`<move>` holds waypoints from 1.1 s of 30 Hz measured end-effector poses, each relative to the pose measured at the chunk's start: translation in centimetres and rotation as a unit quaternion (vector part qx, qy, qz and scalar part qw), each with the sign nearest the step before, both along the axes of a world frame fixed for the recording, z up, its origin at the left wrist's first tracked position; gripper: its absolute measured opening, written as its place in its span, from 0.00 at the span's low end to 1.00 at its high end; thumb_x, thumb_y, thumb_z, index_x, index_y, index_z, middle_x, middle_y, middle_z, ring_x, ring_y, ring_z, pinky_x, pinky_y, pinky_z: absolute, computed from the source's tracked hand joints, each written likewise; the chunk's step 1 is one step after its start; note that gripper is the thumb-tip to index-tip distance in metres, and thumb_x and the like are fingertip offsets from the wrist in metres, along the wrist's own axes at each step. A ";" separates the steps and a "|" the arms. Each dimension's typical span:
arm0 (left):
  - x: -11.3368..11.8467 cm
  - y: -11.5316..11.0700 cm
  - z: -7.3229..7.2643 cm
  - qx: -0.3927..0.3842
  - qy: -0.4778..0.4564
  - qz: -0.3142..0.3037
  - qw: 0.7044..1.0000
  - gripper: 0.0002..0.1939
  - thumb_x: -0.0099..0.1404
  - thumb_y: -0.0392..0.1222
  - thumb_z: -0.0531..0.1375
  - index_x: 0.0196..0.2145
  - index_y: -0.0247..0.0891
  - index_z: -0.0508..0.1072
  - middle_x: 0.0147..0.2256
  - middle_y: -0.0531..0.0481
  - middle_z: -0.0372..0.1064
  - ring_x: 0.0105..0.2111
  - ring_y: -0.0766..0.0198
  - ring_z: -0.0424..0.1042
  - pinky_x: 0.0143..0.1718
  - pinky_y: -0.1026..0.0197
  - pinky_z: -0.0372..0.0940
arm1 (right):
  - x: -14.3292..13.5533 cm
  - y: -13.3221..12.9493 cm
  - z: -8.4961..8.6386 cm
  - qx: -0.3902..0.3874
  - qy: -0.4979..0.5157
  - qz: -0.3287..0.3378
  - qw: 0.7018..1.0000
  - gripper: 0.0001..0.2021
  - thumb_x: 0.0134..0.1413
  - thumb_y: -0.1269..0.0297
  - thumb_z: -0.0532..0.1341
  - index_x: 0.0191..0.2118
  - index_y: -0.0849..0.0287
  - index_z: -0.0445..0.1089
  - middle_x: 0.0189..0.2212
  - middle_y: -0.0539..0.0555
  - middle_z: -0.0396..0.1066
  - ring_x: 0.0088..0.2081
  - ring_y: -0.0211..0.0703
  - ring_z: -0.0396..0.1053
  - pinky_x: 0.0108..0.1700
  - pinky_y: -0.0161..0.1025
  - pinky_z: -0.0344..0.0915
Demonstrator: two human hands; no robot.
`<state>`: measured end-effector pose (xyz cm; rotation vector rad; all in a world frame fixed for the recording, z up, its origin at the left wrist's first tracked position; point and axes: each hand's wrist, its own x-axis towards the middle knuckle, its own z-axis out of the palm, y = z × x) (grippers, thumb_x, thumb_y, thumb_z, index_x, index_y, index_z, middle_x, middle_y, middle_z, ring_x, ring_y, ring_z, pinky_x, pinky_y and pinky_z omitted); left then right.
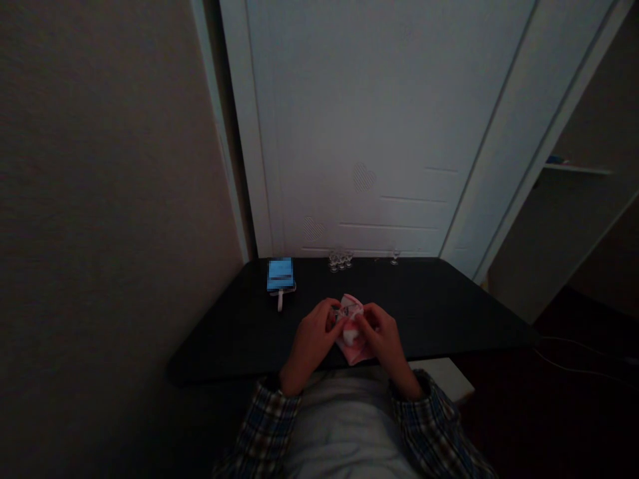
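Over the front part of the dark table, my left hand (313,332) and my right hand (382,334) are close together, fingers bent inward. Between them is a pink and white cloth (353,339), with its lower corner hanging toward me. A small clear glass (337,313) shows at my left fingertips, partly covered by the fingers and the cloth; its full shape is hard to see in the dim light. My right thumb and fingers pinch the cloth on its right side.
Several small stemmed glasses (341,261) stand grouped at the table's back edge. Another small glass (395,257) stands apart to their right. A lit phone (280,274) rests on a stand at the left. Behind the black table (224,339) rises a white panel (359,120).
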<state>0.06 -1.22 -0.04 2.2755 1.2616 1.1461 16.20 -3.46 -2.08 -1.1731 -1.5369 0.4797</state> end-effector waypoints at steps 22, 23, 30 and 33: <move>0.0 -0.2 0.2 0.010 0.009 -0.015 1.000 0.10 0.60 0.40 0.54 0.40 0.40 0.67 0.37 0.51 0.68 0.34 0.64 0.68 0.35 0.63 0.62 | 0.1 0.4 -0.2 -0.002 -0.015 -0.007 1.000 0.08 0.54 0.61 0.56 0.35 0.59 0.68 0.28 0.50 0.69 0.29 0.38 0.65 0.30 0.32 0.60; 0.0 -0.2 0.2 0.010 0.008 -0.017 1.000 0.10 0.61 0.40 0.54 0.40 0.40 0.67 0.37 0.51 0.68 0.34 0.63 0.68 0.36 0.63 0.62 | 0.1 0.4 -0.3 -0.002 -0.014 -0.007 1.000 0.08 0.54 0.61 0.56 0.35 0.59 0.68 0.28 0.50 0.69 0.29 0.38 0.65 0.30 0.32 0.60; 0.1 -0.3 0.3 0.005 0.013 -0.016 1.000 0.10 0.60 0.41 0.54 0.40 0.40 0.67 0.37 0.50 0.68 0.35 0.63 0.68 0.35 0.62 0.62 | 0.1 0.5 -0.3 -0.005 -0.016 -0.009 1.000 0.08 0.54 0.61 0.56 0.35 0.59 0.68 0.28 0.50 0.69 0.28 0.38 0.65 0.30 0.32 0.60; 0.1 -0.2 0.2 0.012 0.009 -0.014 1.000 0.10 0.60 0.41 0.54 0.40 0.39 0.67 0.37 0.50 0.68 0.34 0.63 0.67 0.36 0.62 0.62 | 0.1 0.4 -0.3 -0.004 -0.017 -0.006 1.000 0.08 0.54 0.61 0.56 0.35 0.59 0.68 0.28 0.50 0.69 0.29 0.38 0.65 0.30 0.32 0.60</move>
